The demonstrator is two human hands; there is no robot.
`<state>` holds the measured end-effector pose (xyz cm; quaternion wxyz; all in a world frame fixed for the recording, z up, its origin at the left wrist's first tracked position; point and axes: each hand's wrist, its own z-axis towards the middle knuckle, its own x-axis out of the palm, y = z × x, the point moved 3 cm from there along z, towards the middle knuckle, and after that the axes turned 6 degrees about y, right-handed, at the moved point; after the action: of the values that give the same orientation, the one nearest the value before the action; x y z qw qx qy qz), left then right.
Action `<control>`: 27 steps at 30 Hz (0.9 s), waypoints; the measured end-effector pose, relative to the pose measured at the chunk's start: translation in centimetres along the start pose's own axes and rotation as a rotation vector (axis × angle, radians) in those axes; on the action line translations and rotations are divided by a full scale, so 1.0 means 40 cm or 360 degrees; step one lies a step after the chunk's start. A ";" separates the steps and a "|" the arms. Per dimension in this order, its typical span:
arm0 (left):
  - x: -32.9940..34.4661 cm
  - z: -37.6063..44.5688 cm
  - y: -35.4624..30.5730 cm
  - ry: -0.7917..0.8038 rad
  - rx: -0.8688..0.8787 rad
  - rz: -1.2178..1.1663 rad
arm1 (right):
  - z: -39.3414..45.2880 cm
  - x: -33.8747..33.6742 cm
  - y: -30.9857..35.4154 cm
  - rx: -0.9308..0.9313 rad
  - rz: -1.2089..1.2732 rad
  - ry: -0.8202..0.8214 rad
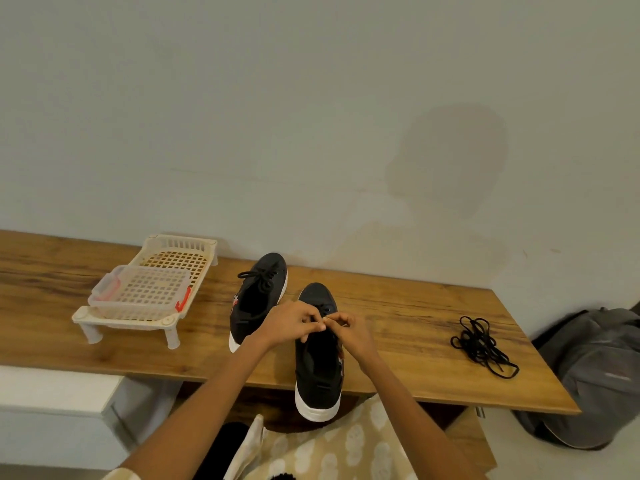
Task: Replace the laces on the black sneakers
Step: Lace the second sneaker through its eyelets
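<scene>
Dim warm light, soft wall [311, 98] shadow, edges warped.

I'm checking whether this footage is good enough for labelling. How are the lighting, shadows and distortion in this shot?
Head view: dim, warm, even light, no glare; the person's soft shadow falls on the wall; wide-angle bending bows the table edge; the loose laces read sharp, but where both hands meet over the near sneaker, black lace on black is hard to separate.

Home corner: wooden bench [398, 299], plain wall [311, 116], backpack [595, 372].
</scene>
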<state>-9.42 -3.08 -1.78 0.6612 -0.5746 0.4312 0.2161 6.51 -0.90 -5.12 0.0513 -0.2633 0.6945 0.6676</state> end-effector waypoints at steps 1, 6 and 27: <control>-0.001 0.005 0.003 -0.0049 -0.0050 0.0033 | -0.001 0.000 -0.003 -0.0004 0.0001 0.0014; -0.014 0.034 -0.002 0.0134 -0.0118 0.0151 | -0.008 -0.007 -0.009 -0.0021 0.0064 0.0062; 0.023 0.024 0.010 -0.0381 0.0028 0.0061 | -0.026 -0.015 0.019 -0.0039 0.0086 0.0151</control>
<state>-8.93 -2.29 -2.82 0.7088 -0.5304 0.3620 0.2920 7.00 -1.76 -4.07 -0.0031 -0.2764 0.6949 0.6639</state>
